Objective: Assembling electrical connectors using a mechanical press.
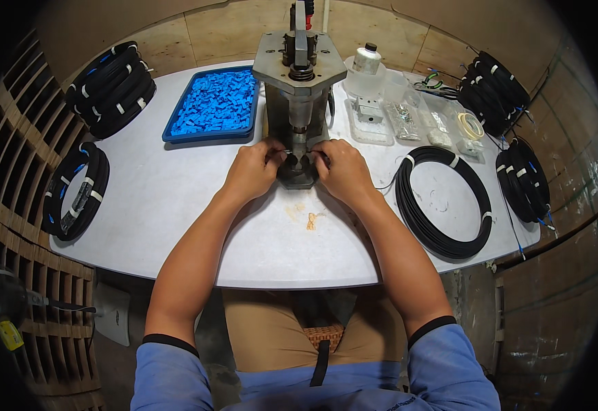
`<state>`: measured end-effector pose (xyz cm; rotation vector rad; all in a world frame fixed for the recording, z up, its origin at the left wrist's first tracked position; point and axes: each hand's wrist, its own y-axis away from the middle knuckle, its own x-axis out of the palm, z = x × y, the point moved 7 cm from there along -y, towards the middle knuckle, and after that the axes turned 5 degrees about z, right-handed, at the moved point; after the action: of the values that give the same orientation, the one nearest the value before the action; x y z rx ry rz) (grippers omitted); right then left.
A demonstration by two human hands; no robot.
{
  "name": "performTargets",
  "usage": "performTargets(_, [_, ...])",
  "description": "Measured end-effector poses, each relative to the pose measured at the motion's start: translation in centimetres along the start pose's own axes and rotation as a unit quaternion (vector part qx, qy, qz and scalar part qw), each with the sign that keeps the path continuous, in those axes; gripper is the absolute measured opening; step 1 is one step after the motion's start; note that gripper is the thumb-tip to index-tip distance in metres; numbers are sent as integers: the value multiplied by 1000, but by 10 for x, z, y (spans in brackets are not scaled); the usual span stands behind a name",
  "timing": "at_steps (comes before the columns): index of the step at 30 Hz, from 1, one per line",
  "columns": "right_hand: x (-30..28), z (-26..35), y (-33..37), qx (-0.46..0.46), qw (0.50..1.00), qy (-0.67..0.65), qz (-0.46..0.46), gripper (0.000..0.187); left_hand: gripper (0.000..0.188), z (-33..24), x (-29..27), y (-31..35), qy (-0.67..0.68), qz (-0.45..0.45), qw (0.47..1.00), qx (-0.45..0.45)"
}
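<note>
At the table's middle stands a grey metal bench press [300, 75] with a vertical ram over a small die. My left hand [254, 168] is closed in a pinch at the die's left side, and what its fingertips hold is too small to make out. From the right, my right hand [343, 166] pinches a thin dark end at the die. A thin cable runs from behind that wrist toward a large coil of black cable [443, 202], which lies on the table with white ties around it. Both hands sit close under the ram.
A dark blue tray [176, 137] of small blue pieces stands left of the press. Further coils of black cable [110, 89] lie at both table edges. At the back right are a white bottle [367, 59] and clear containers [403, 120] of small parts.
</note>
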<state>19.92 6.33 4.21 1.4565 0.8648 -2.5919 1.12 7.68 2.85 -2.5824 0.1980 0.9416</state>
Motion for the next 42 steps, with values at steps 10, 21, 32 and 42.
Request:
performTargets(10, [-1,1,0,3,1000,0,4,15,20,0,0,0,-5,3,1000,1])
performTargets(21, [-1,0,0,-1,1000,-7,0,14,19,1,0,0,2,-5,1000,0])
performTargets(32, [0,0,0,0,1000,1,-2,16,20,0,-1,0,1,4,1000,0])
performTargets(42, [1,-1,0,1,1000,2,4,16,20,-4,-1,1,-5,15,1000,-14])
